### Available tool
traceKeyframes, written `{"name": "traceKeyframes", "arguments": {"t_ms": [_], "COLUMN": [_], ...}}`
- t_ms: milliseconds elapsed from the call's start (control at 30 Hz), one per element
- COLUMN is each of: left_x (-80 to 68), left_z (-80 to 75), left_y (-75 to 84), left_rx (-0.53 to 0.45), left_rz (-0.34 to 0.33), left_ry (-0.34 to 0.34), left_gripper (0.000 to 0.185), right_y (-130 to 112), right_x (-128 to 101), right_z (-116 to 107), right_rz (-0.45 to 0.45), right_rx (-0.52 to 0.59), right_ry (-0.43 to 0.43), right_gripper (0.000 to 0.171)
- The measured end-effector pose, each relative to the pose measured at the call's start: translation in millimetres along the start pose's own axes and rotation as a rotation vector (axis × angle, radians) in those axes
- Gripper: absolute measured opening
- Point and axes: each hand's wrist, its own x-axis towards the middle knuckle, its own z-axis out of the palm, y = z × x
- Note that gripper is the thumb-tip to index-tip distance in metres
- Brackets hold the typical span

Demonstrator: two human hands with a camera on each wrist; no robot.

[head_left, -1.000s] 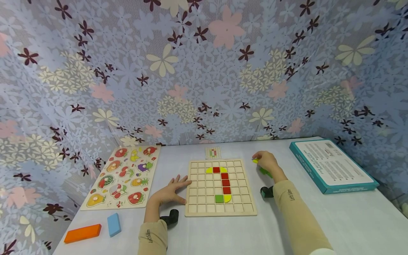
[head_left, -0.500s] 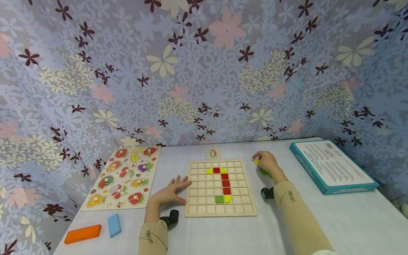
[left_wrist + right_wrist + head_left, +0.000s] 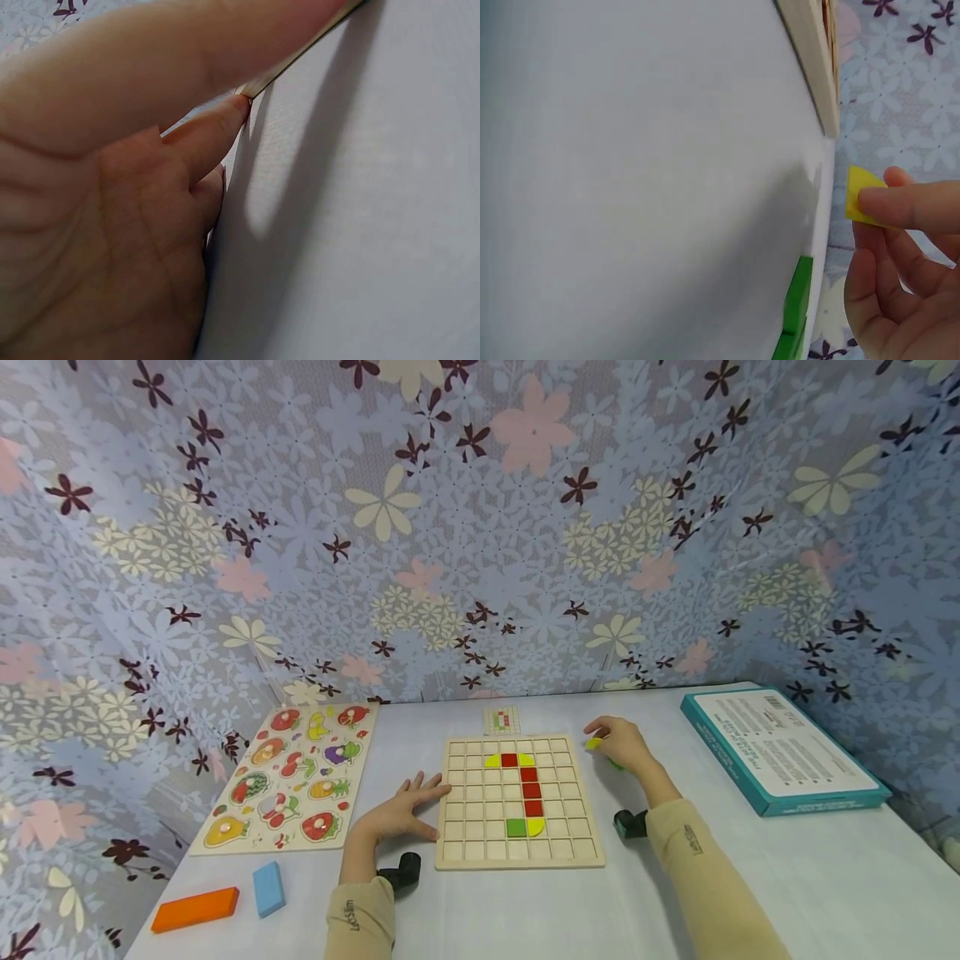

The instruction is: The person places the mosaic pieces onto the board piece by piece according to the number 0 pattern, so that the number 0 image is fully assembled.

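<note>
A wooden grid board (image 3: 472,843) lies mid-table, bearing several red squares (image 3: 532,791), three yellow rounded-corner tiles (image 3: 536,827) and one green square (image 3: 516,827). My left hand (image 3: 393,817) rests at its left edge, fingers spread, thumb and fingertips touching the rim. Right of the board's top corner, my right hand (image 3: 624,747) pinches a yellow tile (image 3: 861,193) between thumb and fingers, held off the table. Beneath that hand are green tiles (image 3: 798,292), mostly hidden from the head camera. Behind the board is a small pattern card (image 3: 501,720).
A fruit peg puzzle (image 3: 352,789) lies at the left, with a blue block (image 3: 268,890) and an orange block (image 3: 195,910) in front of it. On the right sits a teal-edged box (image 3: 787,739). A flowered cloth (image 3: 480,543) hangs behind the table.
My right hand has lifted away from the green tiles and shifted slightly left toward the board, carrying the yellow tile. The left hand and the board have stayed put.
</note>
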Motion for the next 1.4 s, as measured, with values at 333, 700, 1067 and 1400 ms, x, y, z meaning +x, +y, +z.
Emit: {"name": "traceKeyframes", "arguments": {"t_ms": [333,700,1067,1400], "left_x": [0.0,-0.2,-0.2,-0.3], "left_z": [0.8,0.4,0.1,-0.1], "left_y": [0.4,1.5,2.2,3.1], "left_rx": [0.004,0.012,0.013,0.014], "left_rz": [-0.006,-0.007,-0.017,-0.011], "left_ry": [0.007,-0.002,-0.003,-0.003], "left_gripper": [0.08,0.08,0.081,0.081], "right_y": [-21,-33,-46,-51], "right_x": [-14,-23,-33,-36], "right_z": [6,14,21,27], "right_rz": [-0.068,-0.048,-0.082,-0.108], "right_rx": [0.056,0.061,0.103,0.163], "right_ry": [-0.047,-0.104,-0.157,-0.192], "right_gripper": [0.026,0.021,0.022,0.024]}}
